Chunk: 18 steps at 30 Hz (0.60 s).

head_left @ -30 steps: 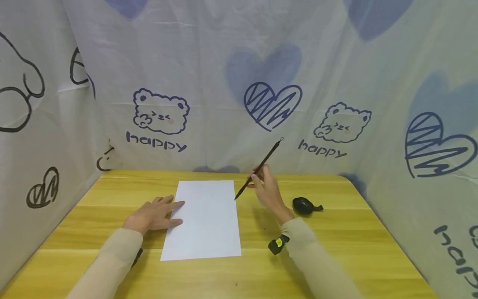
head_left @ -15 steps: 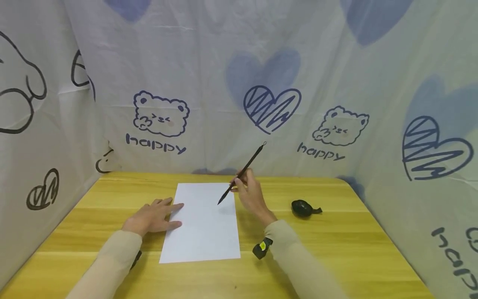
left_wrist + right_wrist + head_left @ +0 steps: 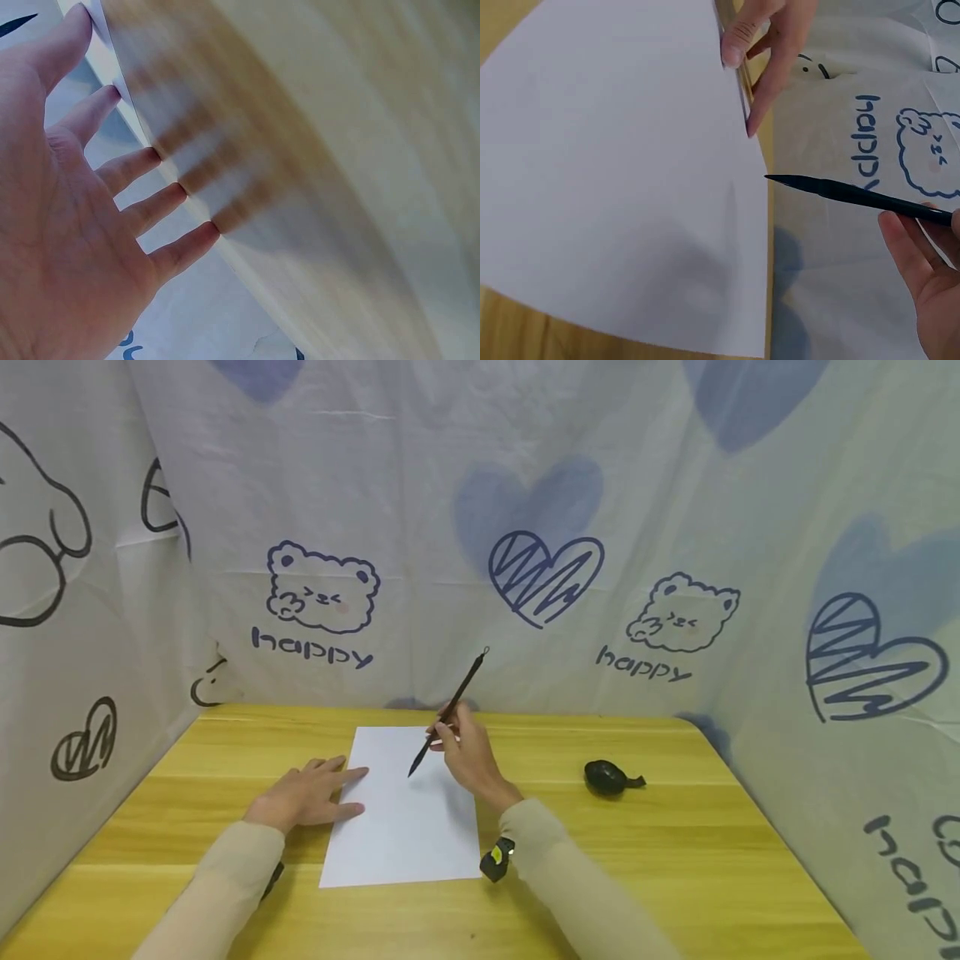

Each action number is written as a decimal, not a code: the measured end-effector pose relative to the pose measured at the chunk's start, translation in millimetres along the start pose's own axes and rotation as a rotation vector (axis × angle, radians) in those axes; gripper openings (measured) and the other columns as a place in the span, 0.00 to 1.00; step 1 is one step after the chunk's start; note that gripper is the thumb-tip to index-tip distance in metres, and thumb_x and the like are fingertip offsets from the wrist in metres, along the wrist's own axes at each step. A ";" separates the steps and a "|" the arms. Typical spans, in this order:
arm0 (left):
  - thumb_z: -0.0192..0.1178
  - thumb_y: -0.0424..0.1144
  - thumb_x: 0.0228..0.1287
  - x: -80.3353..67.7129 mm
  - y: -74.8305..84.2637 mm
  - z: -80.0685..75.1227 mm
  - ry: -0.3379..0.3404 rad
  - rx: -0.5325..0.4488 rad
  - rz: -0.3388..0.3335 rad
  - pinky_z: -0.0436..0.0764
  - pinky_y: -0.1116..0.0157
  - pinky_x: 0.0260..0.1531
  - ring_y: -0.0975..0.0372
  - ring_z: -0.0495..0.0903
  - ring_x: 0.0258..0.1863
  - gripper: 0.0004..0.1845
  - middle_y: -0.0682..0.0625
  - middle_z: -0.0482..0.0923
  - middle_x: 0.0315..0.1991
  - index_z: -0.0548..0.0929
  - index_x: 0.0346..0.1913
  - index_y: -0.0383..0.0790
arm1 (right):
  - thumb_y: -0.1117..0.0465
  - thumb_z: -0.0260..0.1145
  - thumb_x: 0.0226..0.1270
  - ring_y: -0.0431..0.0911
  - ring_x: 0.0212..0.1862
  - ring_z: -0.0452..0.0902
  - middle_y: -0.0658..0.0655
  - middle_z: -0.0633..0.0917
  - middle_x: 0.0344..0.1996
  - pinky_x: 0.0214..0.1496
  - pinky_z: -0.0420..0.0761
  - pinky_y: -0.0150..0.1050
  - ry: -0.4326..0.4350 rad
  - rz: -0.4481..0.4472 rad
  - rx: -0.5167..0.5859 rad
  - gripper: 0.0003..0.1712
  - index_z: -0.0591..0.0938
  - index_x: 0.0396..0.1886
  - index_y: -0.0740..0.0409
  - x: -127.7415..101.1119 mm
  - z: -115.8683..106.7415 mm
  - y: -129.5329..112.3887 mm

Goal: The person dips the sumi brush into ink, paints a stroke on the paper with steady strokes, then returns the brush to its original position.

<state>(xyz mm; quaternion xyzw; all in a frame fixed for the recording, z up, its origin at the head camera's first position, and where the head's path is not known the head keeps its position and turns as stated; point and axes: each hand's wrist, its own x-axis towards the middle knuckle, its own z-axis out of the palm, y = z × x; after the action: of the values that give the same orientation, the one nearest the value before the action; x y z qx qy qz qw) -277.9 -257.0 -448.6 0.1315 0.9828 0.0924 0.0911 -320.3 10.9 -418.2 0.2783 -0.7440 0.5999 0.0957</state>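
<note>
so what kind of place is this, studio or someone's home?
Looks like a makeshift recording booth, not a plain room: printed cloth with bears and hearts screens three sides of a wooden table. On it lie white paper and a black ink holder; the right hand holds a brush.

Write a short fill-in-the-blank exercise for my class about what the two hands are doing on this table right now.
1. The right hand holds a black ____ above the sheet.
2. The left hand lies flat at the sheet's ____ edge.
3. The white paper has ____ written on it so far.
4. The small black object lies on the wooden table to the ____ of the paper.

Missing words: brush; left; nothing; right
</note>
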 end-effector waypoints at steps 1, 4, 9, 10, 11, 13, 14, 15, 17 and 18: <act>0.57 0.68 0.69 0.1 0.1 -0.1 -0.002 0.003 -0.004 0.58 0.24 0.70 0.29 0.58 0.76 0.41 0.30 0.58 0.79 0.68 0.78 0.51 | 0.75 0.51 0.79 0.68 0.49 0.87 0.75 0.84 0.43 0.50 0.91 0.49 -0.003 -0.005 -0.005 0.08 0.70 0.53 0.73 0.1 2.6 0.3; 0.57 0.68 0.68 0.8 0.7 -0.1 -0.011 0.008 -0.022 0.58 0.25 0.70 0.29 0.58 0.76 0.41 0.31 0.58 0.79 0.68 0.78 0.52 | 0.75 0.51 0.78 0.66 0.48 0.87 0.75 0.84 0.43 0.49 0.91 0.49 -0.009 -0.008 -0.007 0.08 0.70 0.53 0.74 0.7 10.0 1.7; 0.57 0.69 0.68 1.3 2.0 -1.1 -0.017 0.020 -0.031 0.59 0.25 0.70 0.29 0.59 0.75 0.41 0.30 0.58 0.79 0.68 0.78 0.52 | 0.76 0.52 0.78 0.68 0.47 0.87 0.76 0.84 0.43 0.49 0.91 0.51 0.003 -0.005 0.009 0.07 0.70 0.51 0.74 1.8 20.1 2.0; 0.57 0.69 0.68 1.3 2.2 -1.3 -0.017 0.021 -0.032 0.59 0.25 0.70 0.29 0.59 0.75 0.41 0.30 0.58 0.79 0.68 0.78 0.52 | 0.76 0.52 0.78 0.69 0.47 0.87 0.77 0.84 0.43 0.50 0.91 0.53 0.006 -0.004 0.021 0.07 0.70 0.51 0.75 2.1 21.9 1.6; 0.57 0.69 0.68 1.2 2.4 -1.6 -0.016 0.023 -0.030 0.59 0.24 0.69 0.29 0.59 0.75 0.41 0.30 0.58 0.79 0.69 0.78 0.52 | 0.76 0.52 0.78 0.70 0.48 0.87 0.78 0.84 0.43 0.50 0.90 0.54 0.008 -0.001 0.033 0.08 0.71 0.52 0.74 2.1 23.4 0.7; 0.57 0.69 0.68 1.3 2.4 -1.7 -0.015 0.025 -0.025 0.60 0.24 0.69 0.29 0.59 0.75 0.41 0.30 0.58 0.79 0.69 0.78 0.52 | 0.76 0.53 0.77 0.71 0.48 0.86 0.79 0.84 0.43 0.50 0.90 0.57 0.012 0.000 0.054 0.08 0.71 0.52 0.75 2.6 26.7 0.4; 0.57 0.69 0.68 1.0 2.6 -1.9 -0.014 0.025 -0.023 0.60 0.24 0.69 0.29 0.59 0.75 0.41 0.30 0.58 0.79 0.68 0.78 0.52 | 0.76 0.53 0.77 0.72 0.47 0.86 0.79 0.83 0.43 0.50 0.89 0.58 0.015 0.001 0.063 0.08 0.71 0.52 0.76 3.0 28.3 0.6; 0.57 0.69 0.68 0.7 2.7 -2.2 -0.014 0.024 -0.021 0.59 0.24 0.69 0.29 0.59 0.75 0.41 0.30 0.58 0.79 0.68 0.78 0.52 | 0.76 0.53 0.77 0.72 0.47 0.86 0.80 0.83 0.43 0.50 0.89 0.59 0.014 0.002 0.073 0.09 0.71 0.52 0.76 3.3 29.6 0.8; 0.57 0.68 0.68 0.1 3.2 -2.7 -0.012 0.026 -0.013 0.60 0.23 0.68 0.29 0.59 0.75 0.41 0.30 0.58 0.79 0.69 0.78 0.52 | 0.75 0.54 0.78 0.70 0.47 0.87 0.78 0.84 0.43 0.49 0.90 0.55 0.012 0.000 0.073 0.09 0.71 0.53 0.75 2.8 31.5 1.5; 0.57 0.68 0.69 -0.2 3.3 -2.8 -0.012 0.026 -0.011 0.60 0.23 0.68 0.29 0.59 0.75 0.40 0.30 0.58 0.79 0.69 0.78 0.52 | 0.75 0.54 0.78 0.69 0.46 0.87 0.77 0.84 0.43 0.49 0.91 0.53 0.011 0.002 0.064 0.09 0.72 0.53 0.74 3.1 32.5 2.7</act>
<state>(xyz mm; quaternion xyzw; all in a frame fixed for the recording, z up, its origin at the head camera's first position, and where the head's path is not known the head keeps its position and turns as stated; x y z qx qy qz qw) -277.4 -254.4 -445.1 0.1280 0.9840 0.0785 0.0957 -318.1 -20.4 -427.5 0.2772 -0.7241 0.6251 0.0901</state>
